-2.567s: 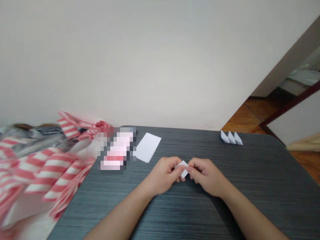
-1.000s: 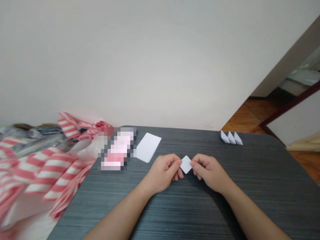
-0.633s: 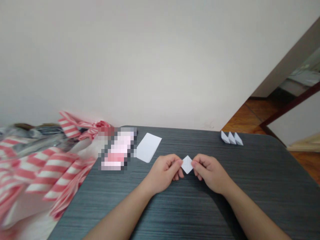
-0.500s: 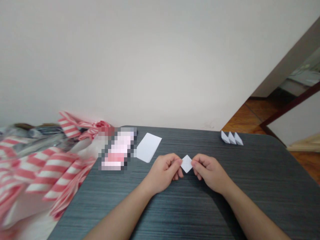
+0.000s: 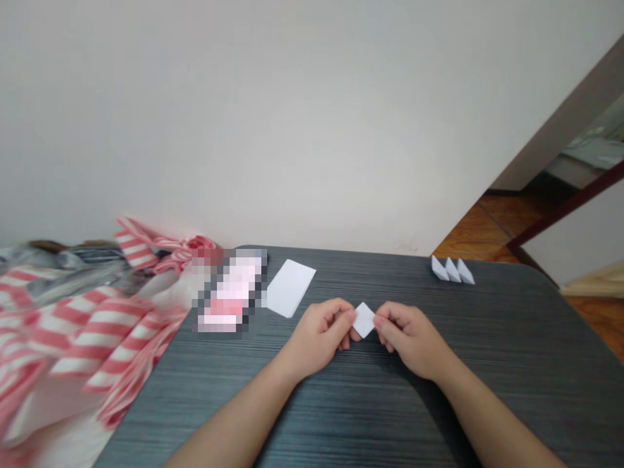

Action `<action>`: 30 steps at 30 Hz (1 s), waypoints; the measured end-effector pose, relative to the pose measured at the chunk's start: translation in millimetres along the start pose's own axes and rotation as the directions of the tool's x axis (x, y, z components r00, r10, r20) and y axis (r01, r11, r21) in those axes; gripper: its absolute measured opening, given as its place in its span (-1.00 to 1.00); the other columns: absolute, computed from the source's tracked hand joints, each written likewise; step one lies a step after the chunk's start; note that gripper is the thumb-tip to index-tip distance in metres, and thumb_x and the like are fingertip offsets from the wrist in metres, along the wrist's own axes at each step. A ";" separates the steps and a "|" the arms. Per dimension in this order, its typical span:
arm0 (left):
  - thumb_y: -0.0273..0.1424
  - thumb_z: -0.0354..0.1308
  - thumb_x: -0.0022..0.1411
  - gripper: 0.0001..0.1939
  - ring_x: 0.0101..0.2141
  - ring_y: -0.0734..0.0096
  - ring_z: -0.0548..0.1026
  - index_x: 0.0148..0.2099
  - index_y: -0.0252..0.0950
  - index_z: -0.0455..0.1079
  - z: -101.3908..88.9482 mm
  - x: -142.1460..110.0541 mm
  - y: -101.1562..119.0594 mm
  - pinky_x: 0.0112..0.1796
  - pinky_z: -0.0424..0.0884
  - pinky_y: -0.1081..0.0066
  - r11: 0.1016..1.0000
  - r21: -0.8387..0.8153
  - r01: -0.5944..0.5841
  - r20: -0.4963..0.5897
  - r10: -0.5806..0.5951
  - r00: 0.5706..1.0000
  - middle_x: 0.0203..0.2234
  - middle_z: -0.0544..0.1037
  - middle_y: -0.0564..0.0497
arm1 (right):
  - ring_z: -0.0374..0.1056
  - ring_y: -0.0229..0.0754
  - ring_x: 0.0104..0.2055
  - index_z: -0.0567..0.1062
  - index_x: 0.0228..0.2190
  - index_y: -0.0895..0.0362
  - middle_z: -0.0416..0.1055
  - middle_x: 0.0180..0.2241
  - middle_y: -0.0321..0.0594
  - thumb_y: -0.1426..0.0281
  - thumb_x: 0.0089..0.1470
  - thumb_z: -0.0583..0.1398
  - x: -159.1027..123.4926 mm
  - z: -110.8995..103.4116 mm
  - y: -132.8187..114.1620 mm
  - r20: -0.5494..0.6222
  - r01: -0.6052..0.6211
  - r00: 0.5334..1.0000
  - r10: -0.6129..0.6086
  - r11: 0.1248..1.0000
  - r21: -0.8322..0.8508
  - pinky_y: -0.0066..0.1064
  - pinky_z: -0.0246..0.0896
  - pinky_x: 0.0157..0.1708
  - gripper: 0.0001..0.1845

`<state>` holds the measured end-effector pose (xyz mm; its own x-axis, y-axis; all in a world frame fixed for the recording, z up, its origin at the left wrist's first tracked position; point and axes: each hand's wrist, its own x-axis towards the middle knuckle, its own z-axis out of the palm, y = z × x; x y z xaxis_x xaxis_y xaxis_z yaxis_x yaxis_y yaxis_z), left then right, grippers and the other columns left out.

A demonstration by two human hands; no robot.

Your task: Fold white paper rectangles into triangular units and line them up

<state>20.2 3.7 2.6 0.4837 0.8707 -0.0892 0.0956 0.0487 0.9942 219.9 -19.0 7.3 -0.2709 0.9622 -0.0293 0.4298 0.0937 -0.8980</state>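
A small white folded paper [image 5: 363, 320], diamond-shaped from above, is held between my two hands over the dark table. My left hand [image 5: 325, 333] pinches its left corner between thumb and fingers. At the opposite corner, my right hand [image 5: 404, 335] grips it the same way, thumb on top. Beyond my left hand lies a flat stack of white paper [image 5: 290, 288]. Toward the far right of the table stand several pointed white folded paper pieces [image 5: 452, 270] in a row.
The dark wood-grain table [image 5: 312, 416] meets a pale wall [image 5: 312, 130] at its far edge. A pixelated pink-and-white object [image 5: 234, 286] lies at the table's left side. Red-and-white striped cloth [image 5: 102, 331] is heaped left of the table. Brown floor [image 5: 475, 227] shows at right.
Both hands keep their pinch on the folded paper. The paper has tilted slightly and shifted a touch to the left; the rest looks the same.
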 end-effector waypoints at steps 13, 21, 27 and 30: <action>-0.21 0.01 0.35 -0.68 -0.57 0.51 0.39 -0.36 -0.32 0.36 -1.2 -0.3 -4.8 -0.50 0.30 0.52 1.000 0.019 0.023 0.062 -0.024 0.998 -0.57 0.50 0.04 | 0.28 -0.30 -0.51 0.45 -0.16 0.13 0.38 -0.47 -0.30 0.38 0.26 0.06 -0.7 6.4 12.2 -0.015 0.086 0.996 -0.085 0.965 0.246 -0.45 0.23 -0.47 -0.80; -0.27 0.01 0.36 -0.72 -0.53 0.51 0.38 -0.34 -0.32 0.38 -1.0 -2.3 -2.9 -0.46 0.29 0.52 0.996 0.093 0.004 0.125 -0.016 0.992 -0.56 0.46 0.07 | 0.33 -0.22 -0.31 0.53 -0.14 0.05 0.36 -0.28 -0.22 0.52 0.14 0.14 1.6 4.2 9.9 0.033 0.237 0.969 -0.246 0.957 0.168 -0.38 0.27 -0.29 -0.72; -0.35 0.03 0.33 -0.79 -0.50 0.50 0.39 -0.24 -0.32 0.45 -1.4 -2.8 1.7 -0.46 0.25 0.52 0.978 0.207 -0.033 0.157 0.000 0.988 -0.48 0.54 0.03 | 0.29 -0.20 -0.30 0.46 -0.41 0.10 0.34 -0.36 -0.24 0.48 0.14 0.19 3.8 2.6 5.3 -0.014 0.270 0.963 -0.270 0.957 0.109 -0.38 0.21 -0.27 -0.91; -0.33 0.02 0.34 -0.76 -0.51 0.49 0.40 -0.24 -0.31 0.46 -1.2 -2.4 1.4 -0.47 0.26 0.51 0.973 0.229 -0.044 0.132 0.014 0.991 -0.48 0.53 0.03 | 0.29 -0.21 -0.31 0.43 -0.43 0.11 0.34 -0.36 -0.24 0.45 0.16 0.18 3.9 2.8 5.1 -0.013 0.260 0.966 -0.259 0.962 0.088 -0.39 0.20 -0.28 -0.88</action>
<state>18.1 2.3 4.3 0.5957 0.7990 -0.0823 0.2704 -0.1030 0.9572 218.6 -15.5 1.4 -0.3619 0.9082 0.2104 0.2677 0.3175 -0.9097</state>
